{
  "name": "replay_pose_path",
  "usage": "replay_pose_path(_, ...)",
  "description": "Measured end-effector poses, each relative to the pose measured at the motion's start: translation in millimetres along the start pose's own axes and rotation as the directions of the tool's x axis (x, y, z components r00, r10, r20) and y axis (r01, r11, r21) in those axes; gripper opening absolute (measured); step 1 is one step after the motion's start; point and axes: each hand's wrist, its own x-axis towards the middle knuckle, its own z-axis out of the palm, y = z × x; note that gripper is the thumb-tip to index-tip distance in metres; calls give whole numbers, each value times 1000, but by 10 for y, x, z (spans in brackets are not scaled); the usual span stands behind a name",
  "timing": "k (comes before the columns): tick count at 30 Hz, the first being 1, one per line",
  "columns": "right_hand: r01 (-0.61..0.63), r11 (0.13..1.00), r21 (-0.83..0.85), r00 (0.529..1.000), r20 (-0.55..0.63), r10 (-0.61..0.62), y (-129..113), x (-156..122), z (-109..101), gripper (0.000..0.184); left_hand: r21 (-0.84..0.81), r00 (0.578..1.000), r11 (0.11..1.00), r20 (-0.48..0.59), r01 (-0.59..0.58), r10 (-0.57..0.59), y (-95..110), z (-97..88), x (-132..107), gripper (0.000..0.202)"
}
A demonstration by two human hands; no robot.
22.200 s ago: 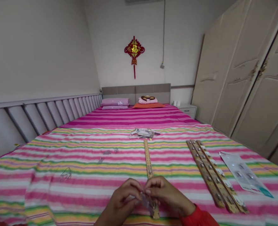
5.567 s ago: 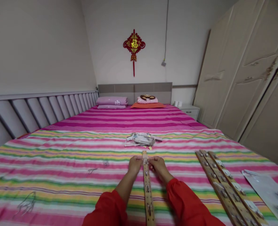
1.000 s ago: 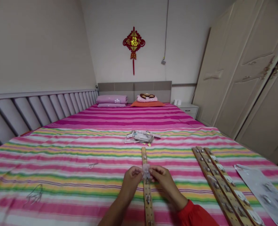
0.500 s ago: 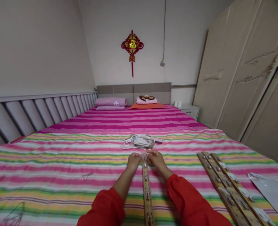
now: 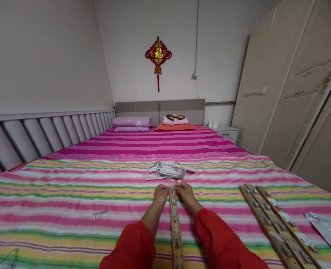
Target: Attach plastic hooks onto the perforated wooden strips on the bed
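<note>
A narrow wooden strip with small holes and several metal hooks lies lengthwise on the bedspread in front of me. At its far end, my left hand pinches the left edge, fingers closed. My right hand is closed at the right edge of the same end, fingertips pressed together. Whether a small piece sits between the fingertips is too small to tell. Just beyond the hands lies a pile of clear plastic packets.
Several similar wooden strips with metal hooks lie to the right, some carrying white pieces. A clear plastic bag is beyond them. On the left are a small metal hook and thin wire pieces. A slatted rail borders the bed.
My right hand's fingers have drawn in closer to the strip's end. The view has shifted slightly, and both hands stay at the far end of the strip.
</note>
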Motion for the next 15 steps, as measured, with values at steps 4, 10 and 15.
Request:
replay_pose_path(4, 6, 1000, -16, 1000, -10, -6, 31, 28, 3, 15, 51, 1000, 999, -17, 7, -6, -78, 31, 67, 8)
replay_pose_path(10, 16, 997, -73, 1000, -23, -17, 105, 64, -15, 12, 135, 999, 991, -36, -2, 7, -181, 38, 150, 5)
replay_pose_path(15, 25, 991, -131, 999, -24, -29, 192, 106, -41, 12, 180, 999, 984, -48, 2, 7, -255, 61, 189, 5)
